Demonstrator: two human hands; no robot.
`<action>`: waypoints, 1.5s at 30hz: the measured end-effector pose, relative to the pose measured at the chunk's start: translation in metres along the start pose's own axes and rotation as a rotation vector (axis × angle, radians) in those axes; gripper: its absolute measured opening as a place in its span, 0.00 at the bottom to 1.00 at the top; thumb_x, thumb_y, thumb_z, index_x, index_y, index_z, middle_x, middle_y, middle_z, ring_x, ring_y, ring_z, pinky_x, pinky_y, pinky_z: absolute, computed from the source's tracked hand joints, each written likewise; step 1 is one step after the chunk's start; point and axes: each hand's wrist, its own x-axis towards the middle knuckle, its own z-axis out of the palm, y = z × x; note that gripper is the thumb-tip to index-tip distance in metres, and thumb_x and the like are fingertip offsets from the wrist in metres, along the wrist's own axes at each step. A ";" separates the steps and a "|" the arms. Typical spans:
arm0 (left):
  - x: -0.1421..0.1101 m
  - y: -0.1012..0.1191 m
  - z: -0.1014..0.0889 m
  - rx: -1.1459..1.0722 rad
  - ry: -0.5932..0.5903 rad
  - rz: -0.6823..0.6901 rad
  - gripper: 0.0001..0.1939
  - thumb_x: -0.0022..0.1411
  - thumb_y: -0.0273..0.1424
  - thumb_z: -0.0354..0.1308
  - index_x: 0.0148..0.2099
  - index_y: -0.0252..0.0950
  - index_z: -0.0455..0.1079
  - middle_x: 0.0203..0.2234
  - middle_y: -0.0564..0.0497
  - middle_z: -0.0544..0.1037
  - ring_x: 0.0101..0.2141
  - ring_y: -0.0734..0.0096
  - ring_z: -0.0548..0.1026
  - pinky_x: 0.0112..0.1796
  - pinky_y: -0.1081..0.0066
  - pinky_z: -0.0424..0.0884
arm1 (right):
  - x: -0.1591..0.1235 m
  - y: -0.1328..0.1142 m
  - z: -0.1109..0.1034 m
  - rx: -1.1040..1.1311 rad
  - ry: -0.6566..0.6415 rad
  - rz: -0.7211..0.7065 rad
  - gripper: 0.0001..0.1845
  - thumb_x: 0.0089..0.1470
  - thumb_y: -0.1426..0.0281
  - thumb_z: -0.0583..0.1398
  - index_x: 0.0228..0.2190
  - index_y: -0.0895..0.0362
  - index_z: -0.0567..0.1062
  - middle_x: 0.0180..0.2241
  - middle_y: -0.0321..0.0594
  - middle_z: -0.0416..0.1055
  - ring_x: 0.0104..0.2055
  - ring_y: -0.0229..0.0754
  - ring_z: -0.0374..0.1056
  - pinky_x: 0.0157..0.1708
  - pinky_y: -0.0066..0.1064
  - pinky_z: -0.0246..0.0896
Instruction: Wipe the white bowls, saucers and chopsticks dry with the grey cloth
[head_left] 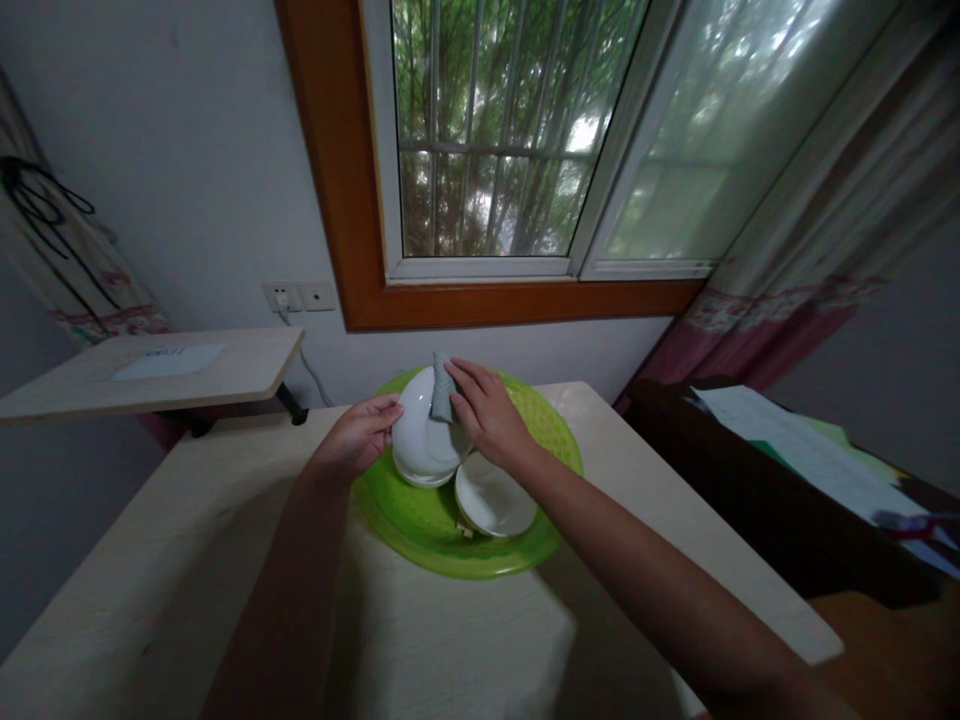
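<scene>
My left hand (361, 436) grips the left edge of a white plate (420, 430), which is tilted up over a green plastic basin (450, 562). My right hand (487, 405) pinches a folded grey cloth (441, 392) against the face of that plate. Below the held plate, the rim of more white dishware (424, 482) shows inside the basin. To the right of it, under my right wrist, rests a white bowl (495, 497). A small pale object beside the bowl is too small to make out.
The basin stands on a light wooden table (420, 650). At the left is a raised wooden shelf (187, 365) with a paper label. A dark cabinet (750, 500) bearing papers (795, 440) stands to the right. Behind are a wall socket (298, 297) and a barred window (502, 130).
</scene>
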 end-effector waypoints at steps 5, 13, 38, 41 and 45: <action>-0.001 0.001 0.004 0.006 0.005 0.011 0.15 0.55 0.30 0.70 0.45 0.29 0.79 0.36 0.41 0.83 0.34 0.64 0.79 0.36 0.70 0.74 | -0.001 -0.005 -0.002 0.012 -0.034 -0.092 0.28 0.69 0.64 0.50 0.67 0.53 0.59 0.67 0.48 0.58 0.69 0.51 0.53 0.68 0.54 0.50; -0.001 0.003 -0.002 0.005 -0.003 0.003 0.16 0.54 0.30 0.70 0.45 0.30 0.80 0.38 0.40 0.83 0.36 0.62 0.80 0.38 0.68 0.74 | -0.002 -0.019 -0.008 -0.060 -0.177 -0.293 0.26 0.69 0.63 0.52 0.65 0.51 0.63 0.69 0.41 0.55 0.73 0.51 0.43 0.70 0.54 0.46; -0.003 0.004 -0.027 -0.041 0.028 0.028 0.16 0.56 0.27 0.69 0.47 0.28 0.78 0.36 0.41 0.83 0.32 0.67 0.79 0.34 0.72 0.76 | -0.007 -0.020 0.005 -0.036 -0.303 -0.442 0.26 0.68 0.66 0.53 0.64 0.53 0.65 0.71 0.43 0.51 0.75 0.50 0.39 0.69 0.52 0.48; -0.003 0.006 -0.028 -0.031 0.077 0.045 0.22 0.57 0.26 0.68 0.54 0.30 0.75 0.38 0.43 0.82 0.31 0.70 0.79 0.33 0.73 0.76 | -0.008 -0.022 0.005 -0.028 -0.358 -0.502 0.26 0.67 0.65 0.54 0.64 0.54 0.65 0.71 0.44 0.51 0.75 0.50 0.38 0.69 0.51 0.48; -0.005 0.008 -0.029 -0.027 0.102 0.036 0.24 0.57 0.25 0.67 0.56 0.30 0.73 0.38 0.42 0.82 0.29 0.70 0.79 0.30 0.74 0.75 | -0.010 -0.025 0.004 -0.057 -0.417 -0.556 0.28 0.66 0.64 0.56 0.65 0.56 0.64 0.71 0.45 0.50 0.75 0.50 0.37 0.69 0.50 0.45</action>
